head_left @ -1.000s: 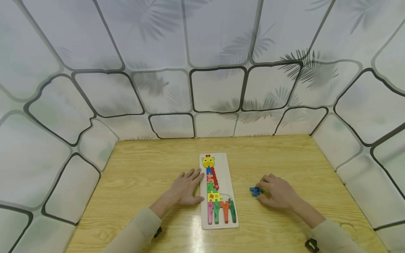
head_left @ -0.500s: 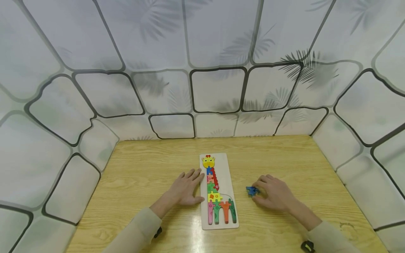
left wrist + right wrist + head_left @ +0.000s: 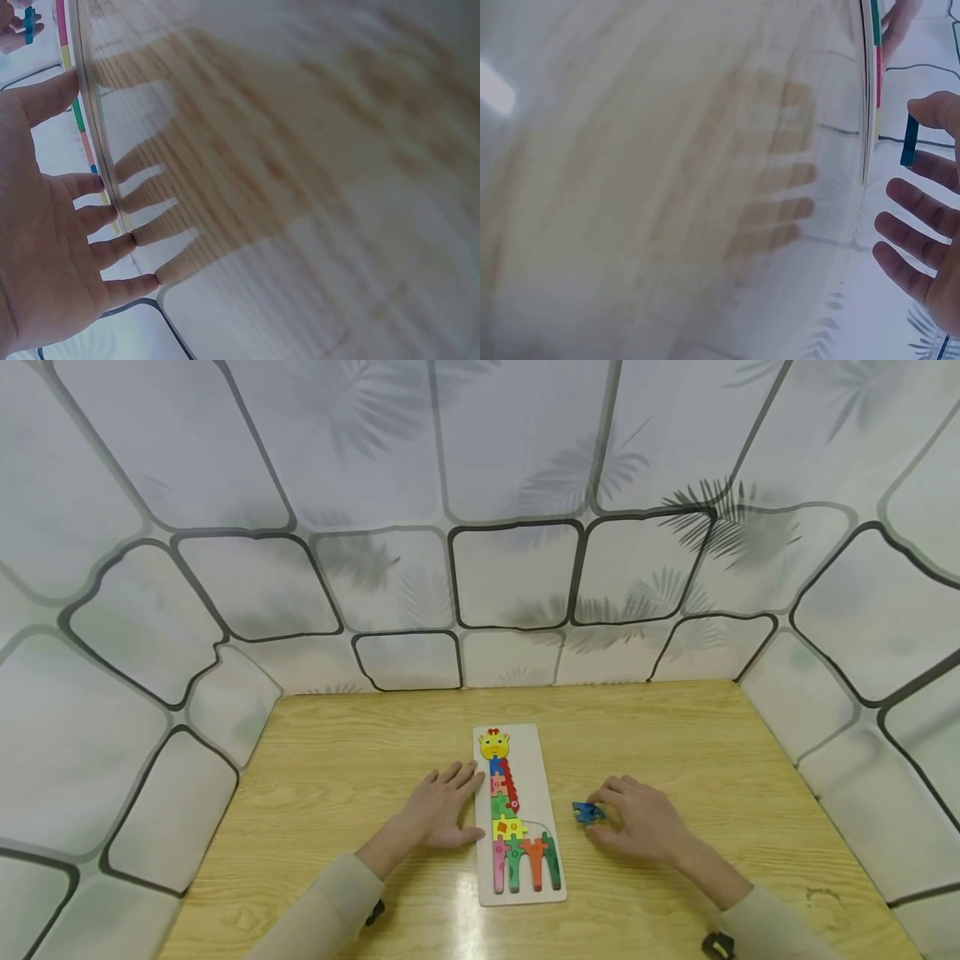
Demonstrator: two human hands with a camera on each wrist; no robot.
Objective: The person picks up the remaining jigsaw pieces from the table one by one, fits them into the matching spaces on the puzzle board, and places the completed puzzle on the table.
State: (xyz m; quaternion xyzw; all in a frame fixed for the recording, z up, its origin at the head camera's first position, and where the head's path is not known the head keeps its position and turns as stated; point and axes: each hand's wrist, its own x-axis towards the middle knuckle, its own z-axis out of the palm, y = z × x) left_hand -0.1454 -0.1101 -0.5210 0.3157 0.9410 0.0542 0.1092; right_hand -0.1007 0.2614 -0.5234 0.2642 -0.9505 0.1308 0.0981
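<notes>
My right hand (image 3: 637,820) pinches a blue jigsaw piece (image 3: 588,812) between thumb and index finger, a short way right of the puzzle board. In the right wrist view the blue piece (image 3: 910,141) shows edge-on, with the other fingers spread apart below it. The pale wooden puzzle board (image 3: 534,777) lies upright-oriented on the table, bearing a giraffe (image 3: 494,744) of coloured pieces; a bare outlined area shows at its body. My left hand (image 3: 442,810) lies with straight, spread fingers at the board's left edge, fingertips touching it; the left wrist view shows these fingers (image 3: 112,251) along the edge.
The wooden table (image 3: 360,727) spreads around the board on every side. Pale walls (image 3: 517,577) with dark stone-like outlines and leaf prints stand behind and at both sides. A small dark object (image 3: 717,945) sits under the right sleeve.
My right hand has moved left toward the board with the blue jigsaw piece pinched in it. The left hand and the board have stayed where they were.
</notes>
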